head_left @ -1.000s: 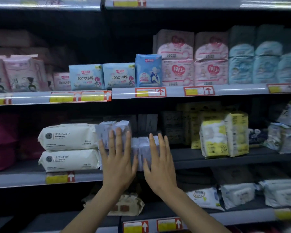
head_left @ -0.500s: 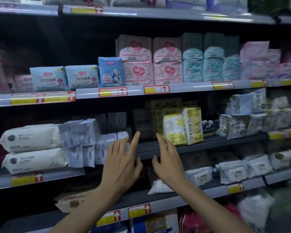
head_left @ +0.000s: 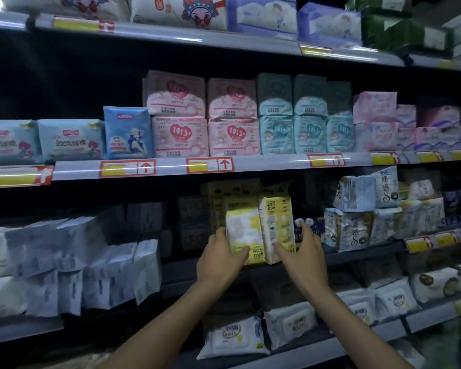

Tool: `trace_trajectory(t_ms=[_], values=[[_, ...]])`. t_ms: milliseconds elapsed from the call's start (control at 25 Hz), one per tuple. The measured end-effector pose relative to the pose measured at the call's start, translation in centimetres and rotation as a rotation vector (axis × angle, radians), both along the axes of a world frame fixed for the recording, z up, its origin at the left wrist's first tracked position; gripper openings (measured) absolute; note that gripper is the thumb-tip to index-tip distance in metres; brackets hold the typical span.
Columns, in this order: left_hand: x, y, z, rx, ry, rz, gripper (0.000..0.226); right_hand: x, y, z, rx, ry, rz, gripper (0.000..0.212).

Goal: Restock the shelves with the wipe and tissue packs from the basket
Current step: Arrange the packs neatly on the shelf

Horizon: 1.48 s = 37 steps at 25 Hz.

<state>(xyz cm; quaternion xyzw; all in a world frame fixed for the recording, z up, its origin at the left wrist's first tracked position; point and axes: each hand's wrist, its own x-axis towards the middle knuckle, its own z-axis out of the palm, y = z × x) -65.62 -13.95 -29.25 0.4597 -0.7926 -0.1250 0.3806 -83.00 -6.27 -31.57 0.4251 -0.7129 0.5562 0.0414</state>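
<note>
Two yellow-and-white packs stand upright side by side on the middle shelf. My left hand grips the lower left side of the left yellow pack. My right hand holds the lower right side of the right yellow pack, thumb on its front. Pale blue-white wipe packs are piled on the same shelf further left. The basket is out of view.
Pink and light blue packs fill the shelf above. White-and-gold packs stand right of my hands. Flat white wipe packs lie on the lower shelf. More dark and yellow packs sit behind the held ones.
The view has shifted right. Both hands left the pale blue-white packs, moved right along the shelf and closed on the two yellow packs.
</note>
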Motion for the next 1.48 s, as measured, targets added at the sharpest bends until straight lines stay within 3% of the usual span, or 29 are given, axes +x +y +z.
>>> trace_trajectory(t_ms=[120,200,320,480,600,680,760,840,960,1080,1120,1280,1480], values=[[-3.4,-3.0,1.1,0.240,0.198,0.021,0.090,-1.9,-2.9,1.6,0.013,-0.025,0.035,0.101],[-4.4,-4.1,1.1,0.362,0.405,-0.052,0.081,-2.1,-4.9,2.0,0.005,-0.071,0.074,0.113],[-3.3,-4.7,-0.3,0.335,0.578,-0.050,0.062,-2.0,-6.9,0.8,0.027,-0.082,0.058,0.128],[-0.9,-3.9,-1.4,0.225,0.839,0.010,0.046,-2.6,-7.4,0.7,-0.013,-0.081,0.012,0.104],[0.2,-4.0,-1.5,0.171,0.819,0.022,0.045,-1.9,-6.1,0.5,-0.246,-0.275,0.024,0.090],[0.3,-4.5,-1.7,0.144,0.746,-0.020,0.044,-1.2,-4.4,0.3,-0.503,-0.352,0.004,0.094],[0.1,-4.4,-2.0,0.101,0.679,-0.082,0.041,-0.8,-2.7,1.1,-0.772,-0.328,-0.013,0.100],[-0.4,-4.6,-2.0,0.084,0.642,-0.135,0.039,-0.8,-2.2,2.2,-0.897,-0.184,-0.130,0.102],[-0.6,-5.2,-2.1,0.096,0.655,-0.144,0.038,0.1,-4.8,1.9,-0.690,0.108,-0.295,0.100],[-0.1,-5.7,-2.1,0.137,0.679,-0.158,0.033,1.8,-9.7,-1.4,-0.026,0.429,-0.291,0.098],[0.0,-5.9,-2.1,0.147,0.649,-0.176,0.032,2.1,-10.9,-2.1,0.081,0.457,-0.300,0.100],[0.7,-6.9,-1.4,0.196,0.464,-0.181,0.035,1.7,-12.3,-2.0,0.062,0.394,-0.296,0.096],[0.4,-6.6,-0.1,0.228,0.428,-0.201,0.025,1.5,-11.6,-1.8,0.028,0.233,-0.182,0.091]])
